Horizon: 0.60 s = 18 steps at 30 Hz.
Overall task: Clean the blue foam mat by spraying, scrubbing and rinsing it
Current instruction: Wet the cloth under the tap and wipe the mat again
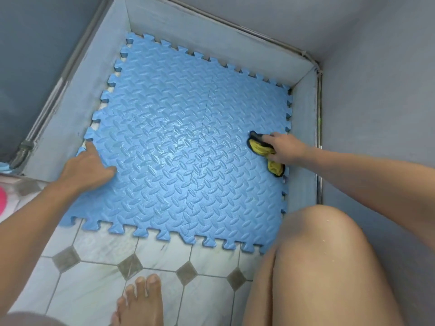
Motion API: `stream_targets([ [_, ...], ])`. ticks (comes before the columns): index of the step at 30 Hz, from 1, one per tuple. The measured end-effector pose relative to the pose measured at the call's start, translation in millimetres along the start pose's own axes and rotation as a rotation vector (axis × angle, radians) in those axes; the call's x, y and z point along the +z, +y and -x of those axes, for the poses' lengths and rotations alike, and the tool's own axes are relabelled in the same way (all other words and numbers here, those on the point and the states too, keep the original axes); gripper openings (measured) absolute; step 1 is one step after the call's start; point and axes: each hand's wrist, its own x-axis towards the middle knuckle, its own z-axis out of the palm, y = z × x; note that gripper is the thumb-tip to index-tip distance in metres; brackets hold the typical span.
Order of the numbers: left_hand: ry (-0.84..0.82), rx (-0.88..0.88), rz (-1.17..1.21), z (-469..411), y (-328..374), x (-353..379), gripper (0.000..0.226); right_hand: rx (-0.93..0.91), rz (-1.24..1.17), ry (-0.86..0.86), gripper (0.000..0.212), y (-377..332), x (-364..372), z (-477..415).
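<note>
The blue foam mat (188,142), made of interlocking puzzle tiles with a raised tread pattern, lies flat on the floor in a walled corner and looks wet and shiny near its middle. My left hand (87,168) presses flat on the mat's left edge, fingers spread, holding nothing. My right hand (282,148) rests near the mat's right edge and grips a yellow cloth with a dark border (270,156), pressed against the mat.
Grey walls (364,102) and a low ledge enclose the mat on three sides. A metal pipe (319,137) runs along the right wall. White floor tiles (98,290) with grey diamonds lie in front. My bare foot (141,302) and knee (324,243) are close. A pink object (2,201) sits at far left.
</note>
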Motion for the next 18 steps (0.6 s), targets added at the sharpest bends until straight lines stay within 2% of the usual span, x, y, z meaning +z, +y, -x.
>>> stream_targets([
  [2,0.005,0.006,0.001,0,0,1,0.092,-0.322,0.124,-0.109,0.060,-17,8,27],
  [4,0.009,0.004,0.000,-1,1,2,0.092,-0.688,0.198,-0.277,0.040,-50,23,53],
  [6,-0.003,0.004,0.002,-2,0,1,0.094,-0.961,0.260,-0.435,0.032,-84,41,73],
  [7,-0.009,0.007,0.002,-2,-1,0,0.097,-1.022,0.275,-0.481,0.034,-94,48,78],
  [9,-0.007,0.005,-0.003,-5,-6,2,0.100,-1.020,0.270,-0.485,0.040,-94,49,72],
  [12,-0.013,0.007,-0.003,-7,-11,4,0.100,-0.855,0.171,-0.284,0.040,-62,26,39],
  [14,-0.023,0.012,0.006,-4,-7,1,0.101,-0.580,0.059,-0.014,0.036,-32,5,9],
  [16,-0.036,0.013,0.022,-3,-5,-3,0.101,-0.110,-0.147,0.225,0.034,-14,-18,-29],
  [18,-0.060,0.011,0.032,-3,-6,-4,0.102,0.394,-0.463,0.374,0.041,-19,-32,-65],
])
